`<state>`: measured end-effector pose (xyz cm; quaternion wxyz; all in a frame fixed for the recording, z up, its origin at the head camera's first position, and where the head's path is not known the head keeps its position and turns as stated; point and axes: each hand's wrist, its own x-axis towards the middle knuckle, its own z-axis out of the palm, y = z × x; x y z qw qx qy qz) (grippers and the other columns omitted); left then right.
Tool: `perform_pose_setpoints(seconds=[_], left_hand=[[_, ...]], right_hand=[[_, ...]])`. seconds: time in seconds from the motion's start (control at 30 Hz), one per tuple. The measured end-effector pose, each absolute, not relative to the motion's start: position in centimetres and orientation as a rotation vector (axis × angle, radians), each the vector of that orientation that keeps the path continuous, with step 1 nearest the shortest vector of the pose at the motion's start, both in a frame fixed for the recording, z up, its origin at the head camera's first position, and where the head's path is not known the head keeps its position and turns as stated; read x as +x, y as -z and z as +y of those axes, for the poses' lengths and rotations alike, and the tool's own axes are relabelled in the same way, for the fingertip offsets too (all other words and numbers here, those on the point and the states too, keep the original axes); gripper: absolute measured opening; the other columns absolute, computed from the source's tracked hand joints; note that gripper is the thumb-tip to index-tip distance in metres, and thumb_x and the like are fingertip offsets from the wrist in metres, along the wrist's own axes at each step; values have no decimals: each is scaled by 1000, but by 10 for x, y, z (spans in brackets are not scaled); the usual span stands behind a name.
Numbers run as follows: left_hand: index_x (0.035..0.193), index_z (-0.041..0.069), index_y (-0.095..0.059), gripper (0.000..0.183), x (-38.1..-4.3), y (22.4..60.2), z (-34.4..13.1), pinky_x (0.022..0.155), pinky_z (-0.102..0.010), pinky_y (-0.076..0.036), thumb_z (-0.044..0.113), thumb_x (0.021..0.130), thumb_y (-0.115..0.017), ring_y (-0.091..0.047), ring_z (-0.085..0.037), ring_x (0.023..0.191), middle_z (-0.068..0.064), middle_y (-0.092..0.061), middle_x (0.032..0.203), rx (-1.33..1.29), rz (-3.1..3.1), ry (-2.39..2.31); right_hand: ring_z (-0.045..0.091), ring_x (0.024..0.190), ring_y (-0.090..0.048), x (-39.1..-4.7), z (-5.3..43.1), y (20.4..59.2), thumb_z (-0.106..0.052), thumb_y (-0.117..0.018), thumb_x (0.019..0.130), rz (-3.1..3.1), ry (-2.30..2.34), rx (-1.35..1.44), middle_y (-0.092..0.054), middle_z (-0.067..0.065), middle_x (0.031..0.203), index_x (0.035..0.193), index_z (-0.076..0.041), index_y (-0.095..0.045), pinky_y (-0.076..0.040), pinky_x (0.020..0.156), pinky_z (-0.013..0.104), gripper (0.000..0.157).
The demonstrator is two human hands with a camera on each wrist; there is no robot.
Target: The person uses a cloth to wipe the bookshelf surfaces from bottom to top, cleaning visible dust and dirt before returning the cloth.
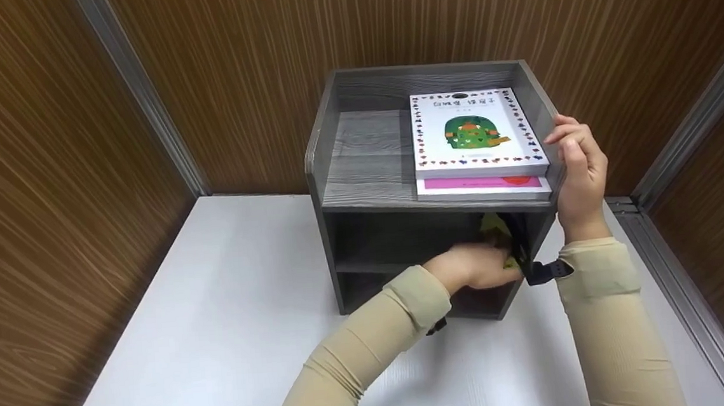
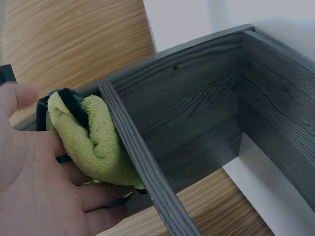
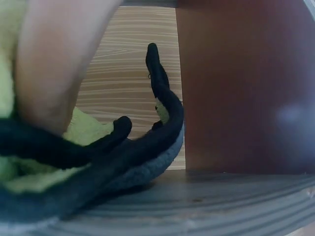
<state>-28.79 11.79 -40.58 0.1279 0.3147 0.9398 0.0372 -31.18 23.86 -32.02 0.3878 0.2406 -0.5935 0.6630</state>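
A small grey wood-grain shelf unit (image 1: 374, 151) stands on the white table. In its front opening, near the right side wall, my left hand (image 1: 484, 264) holds a yellow-green plush cloth (image 2: 98, 142) with black edging. The left wrist view shows that cloth bunched against the edge of a divider board (image 2: 142, 157), its folds covering part of the fingers; the thumb stands apart. On the unit's right side, my right hand (image 1: 582, 168) grips the side panel's upper edge with bent fingers. Dark cloth edging (image 3: 167, 128) hangs close before the right wrist camera.
Two books lie stacked at the right of the top shelf: an upper white one (image 1: 478, 131) with a green picture and a lower one (image 1: 482, 185) with a pink band. Brown wood-grain walls (image 1: 232, 78) enclose the white table (image 1: 216, 302) behind and on both sides.
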Motion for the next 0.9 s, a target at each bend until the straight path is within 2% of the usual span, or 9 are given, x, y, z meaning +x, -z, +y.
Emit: perform_pose_setpoints(seconds=[0.1,0.2,0.37,0.5,0.63,0.73,0.9], left_hand=[[124,15,-39,52,-296,406,119,93,-17,-23,47,85,-26,-23,-6,117,3,-27,132,950,2730,-121],[124,12,-38,49,-306,407,119,95,-15,-17,43,88,-24,-23,-7,116,0,-28,130,1009,2763,-117],[130,13,-31,51,-321,409,118,95,-13,-13,41,89,-26,-21,-6,117,0,-26,132,979,2797,-178],[128,14,-34,48,-329,411,119,95,-14,-15,41,88,-29,-23,-4,116,2,-28,131,917,2815,-245],[121,13,-41,42,-335,411,122,93,-13,-20,38,89,-30,-32,-4,105,2,-37,123,861,2831,-334],[113,12,-46,38,-339,412,124,86,-13,-26,37,89,-31,-36,-6,94,3,-41,113,836,2838,-376],[112,14,-48,38,-340,411,124,82,-15,-28,39,88,-32,-36,-8,91,4,-41,110,789,2869,-413]], right_hand=[[29,107,-39,-312,240,320,-2,-34,79,-1514,-1680,615,-50,18,81,63,14,-36,-26,93,31,23],[29,107,-39,-312,240,319,-2,-34,79,-1504,-1690,608,-50,18,81,63,14,-37,-26,93,31,23],[30,107,-39,-313,238,318,-1,-34,79,-1485,-1709,606,-50,17,79,61,12,-36,-25,93,31,22],[31,107,-38,-312,237,319,0,-33,79,-1481,-1703,626,-50,16,78,60,10,-35,-25,94,32,21],[31,107,-38,-312,238,320,0,-33,79,-1477,-1693,634,-50,16,78,60,10,-36,-25,94,32,21],[30,107,-38,-313,239,320,-1,-34,79,-1484,-1693,631,-50,17,80,64,14,-40,-24,94,31,22],[30,107,-38,-314,239,319,-2,-35,80,-1503,-1686,632,-49,19,83,69,16,-43,-24,94,31,23]])
